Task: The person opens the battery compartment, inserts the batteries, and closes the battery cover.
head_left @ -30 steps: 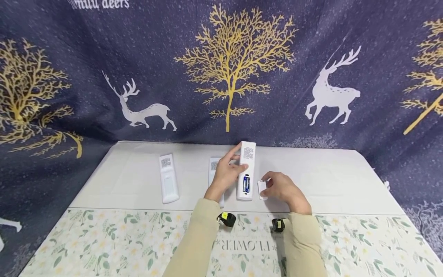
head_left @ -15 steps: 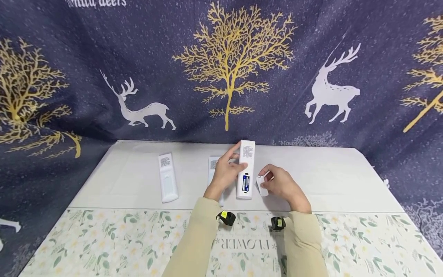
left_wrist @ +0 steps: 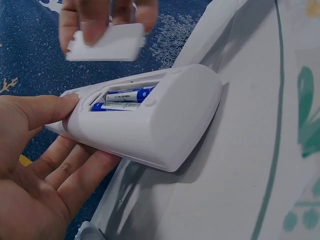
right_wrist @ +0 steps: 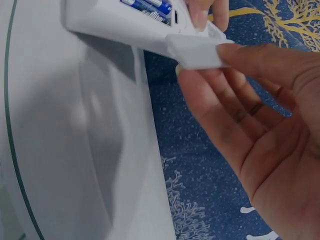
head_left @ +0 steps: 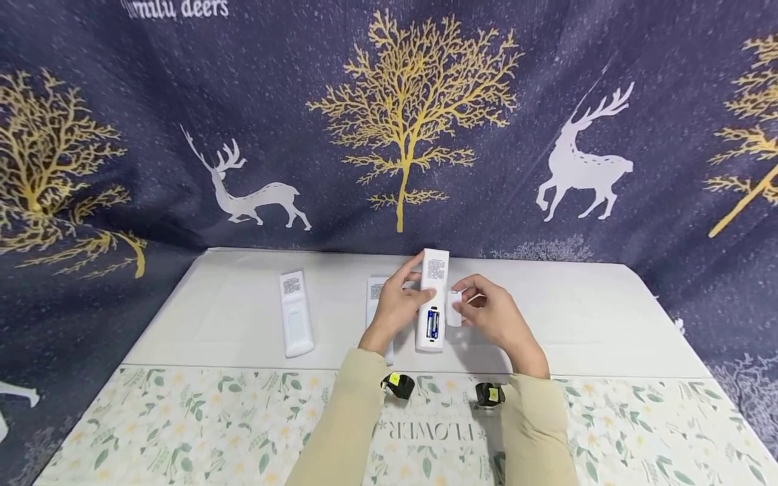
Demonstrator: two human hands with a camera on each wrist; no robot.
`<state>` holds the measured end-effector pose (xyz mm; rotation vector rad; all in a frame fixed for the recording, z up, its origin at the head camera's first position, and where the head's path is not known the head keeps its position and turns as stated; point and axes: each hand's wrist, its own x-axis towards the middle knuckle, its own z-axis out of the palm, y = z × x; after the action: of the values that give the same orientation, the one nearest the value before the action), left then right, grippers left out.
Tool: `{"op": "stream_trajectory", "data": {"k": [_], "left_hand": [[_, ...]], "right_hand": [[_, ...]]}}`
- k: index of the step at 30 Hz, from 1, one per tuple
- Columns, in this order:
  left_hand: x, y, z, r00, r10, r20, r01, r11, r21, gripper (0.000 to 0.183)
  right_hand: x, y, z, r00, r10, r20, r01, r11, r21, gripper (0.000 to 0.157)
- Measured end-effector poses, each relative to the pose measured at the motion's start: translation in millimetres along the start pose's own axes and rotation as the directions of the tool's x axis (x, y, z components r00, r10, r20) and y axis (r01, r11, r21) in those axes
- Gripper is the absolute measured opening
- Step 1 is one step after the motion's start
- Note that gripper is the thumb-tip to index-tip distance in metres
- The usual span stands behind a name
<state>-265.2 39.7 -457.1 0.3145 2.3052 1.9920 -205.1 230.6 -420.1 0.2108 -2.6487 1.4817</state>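
My left hand (head_left: 394, 309) grips a white remote control (head_left: 433, 290) by its side, thumb on the back face, which is turned up. In its uncovered compartment lie two blue-and-silver batteries (left_wrist: 125, 95), side by side. My right hand (head_left: 495, 317) pinches a small white battery cover (head_left: 454, 309) between thumb and fingers. That cover is just right of the remote in the head view, and in the left wrist view it appears above the compartment, apart from it. From the right wrist, the cover (right_wrist: 197, 51) partly overlaps the remote's edge.
Another white remote (head_left: 296, 314) lies back up on the left of the white table (head_left: 577, 317). A further remote (head_left: 373, 290) is partly hidden behind my left hand. A flowered cloth (head_left: 213, 418) covers the front, and a dark blue printed curtain (head_left: 292, 135) hangs behind.
My right hand has raised the battery cover off the table and brought it up and left, closer to the remote. The left hand and its remote stay about where they were.
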Motion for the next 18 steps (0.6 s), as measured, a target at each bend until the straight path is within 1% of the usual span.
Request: {"op": "stream_trajectory", "data": {"k": [2,5,8,13,18], "left_hand": [[0.0,-0.6,0.5,1.0,-0.001,0.002,0.001,1.0,0.002,0.079],[0.2,-0.1,0.4,1.0,0.011,0.001,-0.011,1.0,0.003,0.079],[0.2,0.0,0.1,1.0,0.016,0.003,-0.016,1.0,0.004,0.078],[0.1,-2.4,0.5,1.0,0.005,0.01,-0.005,1.0,0.002,0.08],[0.4,-2.7,0.6,1.0,0.019,0.007,-0.019,1.0,0.006,0.079]], "right_hand": [[-0.2,-0.9,1.3,1.0,-0.005,0.003,0.005,0.999,0.044,0.023],[0.6,-3.4,3.7,0.999,-0.034,0.017,0.032,0.995,0.093,0.022],[1.1,-6.2,6.8,0.998,-0.048,0.046,0.042,0.99,0.137,0.023],[1.2,-7.0,12.5,0.994,-0.021,0.109,0.001,0.983,0.182,0.024],[1.6,-5.8,15.2,0.99,-0.008,0.14,-0.019,0.981,0.192,0.023]]}}
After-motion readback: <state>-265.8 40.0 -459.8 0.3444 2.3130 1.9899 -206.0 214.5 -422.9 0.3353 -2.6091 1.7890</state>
